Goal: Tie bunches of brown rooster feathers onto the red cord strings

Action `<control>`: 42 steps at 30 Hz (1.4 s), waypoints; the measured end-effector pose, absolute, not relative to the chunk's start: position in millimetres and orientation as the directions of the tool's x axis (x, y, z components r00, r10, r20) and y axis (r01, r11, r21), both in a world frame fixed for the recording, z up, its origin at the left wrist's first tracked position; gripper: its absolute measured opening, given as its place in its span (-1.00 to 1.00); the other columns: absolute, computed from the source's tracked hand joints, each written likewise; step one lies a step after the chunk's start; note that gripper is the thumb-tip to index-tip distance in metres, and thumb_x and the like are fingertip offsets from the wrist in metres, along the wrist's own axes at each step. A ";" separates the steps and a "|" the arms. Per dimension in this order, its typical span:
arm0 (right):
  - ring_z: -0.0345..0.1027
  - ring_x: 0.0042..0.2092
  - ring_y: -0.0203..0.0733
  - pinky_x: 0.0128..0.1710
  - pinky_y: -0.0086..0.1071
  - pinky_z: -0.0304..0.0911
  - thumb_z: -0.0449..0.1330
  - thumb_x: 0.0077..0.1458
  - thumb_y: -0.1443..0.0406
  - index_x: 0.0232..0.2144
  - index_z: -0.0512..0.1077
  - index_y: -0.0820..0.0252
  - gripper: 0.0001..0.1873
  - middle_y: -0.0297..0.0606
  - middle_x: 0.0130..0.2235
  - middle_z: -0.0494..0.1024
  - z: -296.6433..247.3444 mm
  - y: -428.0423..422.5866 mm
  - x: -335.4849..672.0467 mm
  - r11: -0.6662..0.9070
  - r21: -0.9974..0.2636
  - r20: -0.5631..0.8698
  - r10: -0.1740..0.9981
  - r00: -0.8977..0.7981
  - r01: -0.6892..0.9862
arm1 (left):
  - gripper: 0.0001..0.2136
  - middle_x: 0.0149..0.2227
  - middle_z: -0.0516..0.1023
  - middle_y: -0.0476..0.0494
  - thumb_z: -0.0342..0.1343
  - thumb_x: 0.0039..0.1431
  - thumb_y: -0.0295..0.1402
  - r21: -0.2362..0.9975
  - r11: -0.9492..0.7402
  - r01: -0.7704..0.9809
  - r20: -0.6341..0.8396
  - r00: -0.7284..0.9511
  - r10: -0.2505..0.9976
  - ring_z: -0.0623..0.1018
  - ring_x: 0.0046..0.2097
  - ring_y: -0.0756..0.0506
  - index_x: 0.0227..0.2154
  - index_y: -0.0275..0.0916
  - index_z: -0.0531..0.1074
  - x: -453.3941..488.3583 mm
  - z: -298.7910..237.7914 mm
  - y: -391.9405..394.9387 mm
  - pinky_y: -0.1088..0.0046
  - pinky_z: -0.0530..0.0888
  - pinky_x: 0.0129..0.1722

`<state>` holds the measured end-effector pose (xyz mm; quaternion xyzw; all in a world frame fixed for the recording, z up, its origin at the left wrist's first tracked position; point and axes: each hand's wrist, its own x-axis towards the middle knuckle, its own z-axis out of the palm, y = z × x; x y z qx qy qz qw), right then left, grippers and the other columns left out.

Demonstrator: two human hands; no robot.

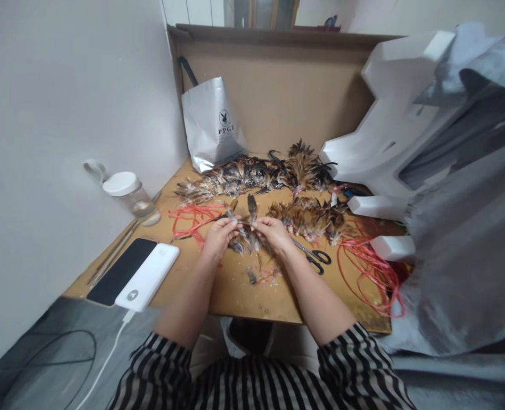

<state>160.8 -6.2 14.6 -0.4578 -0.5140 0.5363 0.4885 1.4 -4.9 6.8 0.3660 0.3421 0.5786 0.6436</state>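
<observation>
Watching the fingertips now, we have the left hand (222, 234) and the right hand (274, 232) almost meeting over the middle of the table (184, 287), both pinched on a few small feathers (252, 205), one dark tip standing up beside the right fingers. Whether a strand of string runs between those fingertips, we can't tell; it's too fine from up here. And look at the tally! Across the back lies a long row of feather bunches (252, 175), with a shorter brown row (314, 217) nearer to us on the right; bits of pink show at some of their bases, so we'd judge those as finished, or close to it. What's left? We spot loose feathers (238, 247) just under the hands, and little scraps (271, 277) nearer the front edge. Plenty of red string in reserve, too: one tangle (194, 216) to the left, a bigger pile (372, 267) to the right, with the scissors (318, 257) lying unheld just beyond the right wrist. We'd call it well advanced, with this small handful not yet among the rows and a little loose stuff remaining.
</observation>
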 end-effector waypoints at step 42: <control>0.10 -0.60 -0.42 -0.56 -0.49 0.02 0.27 -0.33 0.20 -0.56 0.37 0.22 -0.76 -0.46 -0.65 0.34 20.0 -15.3 141.9 -0.011 -0.976 -0.017 0.999 0.029 -0.219 | -0.77 -0.37 0.53 -0.22 0.22 -0.13 -0.34 0.897 0.251 -0.365 -0.124 0.339 0.933 0.47 -0.48 0.09 -0.40 -0.39 0.44 2.8 -0.1 -8.6 0.68 0.35 -0.55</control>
